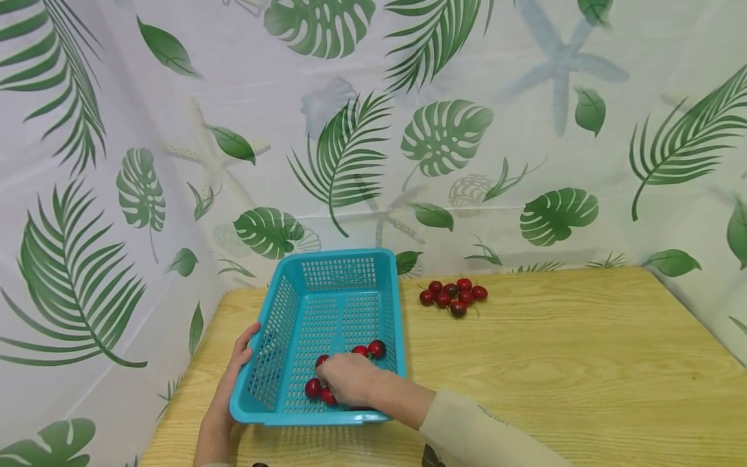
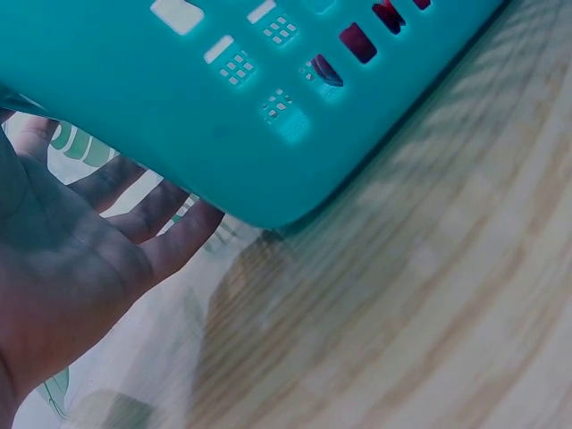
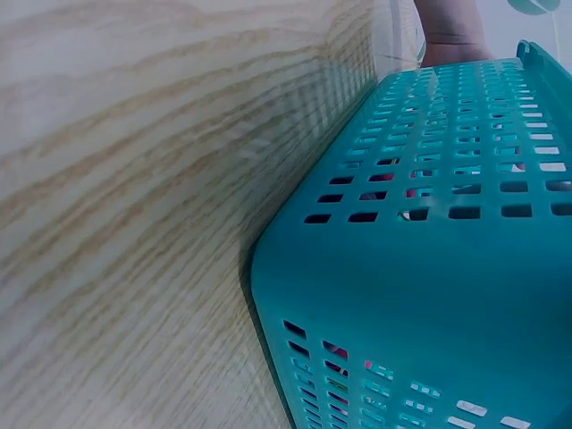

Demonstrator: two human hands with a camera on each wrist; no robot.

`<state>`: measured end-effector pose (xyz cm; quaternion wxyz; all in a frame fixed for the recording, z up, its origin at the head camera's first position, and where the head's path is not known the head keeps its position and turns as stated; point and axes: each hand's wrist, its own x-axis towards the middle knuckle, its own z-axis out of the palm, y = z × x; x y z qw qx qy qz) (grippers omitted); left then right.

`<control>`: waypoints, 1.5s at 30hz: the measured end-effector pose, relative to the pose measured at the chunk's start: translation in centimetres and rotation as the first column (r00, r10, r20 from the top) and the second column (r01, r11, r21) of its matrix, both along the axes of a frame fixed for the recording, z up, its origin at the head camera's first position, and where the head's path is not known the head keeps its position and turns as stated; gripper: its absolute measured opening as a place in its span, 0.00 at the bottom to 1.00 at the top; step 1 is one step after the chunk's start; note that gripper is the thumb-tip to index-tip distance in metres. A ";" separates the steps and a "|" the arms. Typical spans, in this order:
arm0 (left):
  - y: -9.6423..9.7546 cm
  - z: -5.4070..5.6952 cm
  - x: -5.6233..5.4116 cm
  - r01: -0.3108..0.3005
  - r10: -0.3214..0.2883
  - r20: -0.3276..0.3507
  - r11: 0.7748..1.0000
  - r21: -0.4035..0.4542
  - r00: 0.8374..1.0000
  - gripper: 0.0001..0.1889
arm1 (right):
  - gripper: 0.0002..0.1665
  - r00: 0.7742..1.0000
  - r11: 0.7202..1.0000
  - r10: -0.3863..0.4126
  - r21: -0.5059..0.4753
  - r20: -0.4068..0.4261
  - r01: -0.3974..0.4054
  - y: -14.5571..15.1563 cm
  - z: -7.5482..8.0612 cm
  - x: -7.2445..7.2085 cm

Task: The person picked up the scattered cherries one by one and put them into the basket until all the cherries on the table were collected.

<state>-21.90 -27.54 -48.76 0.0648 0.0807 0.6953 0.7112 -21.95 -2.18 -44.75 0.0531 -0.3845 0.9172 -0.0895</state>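
A blue plastic basket [image 1: 341, 321] with perforated walls stands on the wooden table. My left hand [image 1: 224, 386] is at its left side. In the left wrist view, the fingers of that hand [image 2: 80, 232] lie fairly straight along the outside of the basket wall [image 2: 206, 125]. Inside the basket is my right hand [image 1: 353, 381], palm down with fingers bent toward the cherries; its fingertips are hidden, and I cannot tell whether they hold a cherry. Red cherries [image 1: 312, 388] lie close about it, with another pair [image 1: 377, 349] near the right wall. From the right wrist, basket walls [image 3: 420, 259] hide the hand.
Several cherries with stems [image 1: 458, 309] form a cluster on the table [image 1: 554, 363], beyond the basket's right side. A leaf-patterned white sheet [image 1: 362, 188] hangs behind the table and down its left side. A small dark object [image 1: 260, 464] shows at the bottom edge.
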 end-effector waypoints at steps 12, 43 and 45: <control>0.0 0.2 0.2 -0.006 0.005 0.049 1.000 0.010 0.999 0.28 | 0.07 1.000 0.999 0.014 -0.051 0.009 -0.013 0.1 0.0 0.0; 0.2 0.4 0.3 -0.002 0.002 0.046 1.000 0.011 0.999 0.28 | 0.16 0.999 1.000 0.017 0.019 0.033 -0.018 0.3 0.0 0.4; 0.2 0.4 0.3 0.001 -0.001 0.045 1.000 0.015 0.999 0.28 | 0.16 0.999 1.000 0.002 0.007 0.035 -0.002 0.3 0.1 0.4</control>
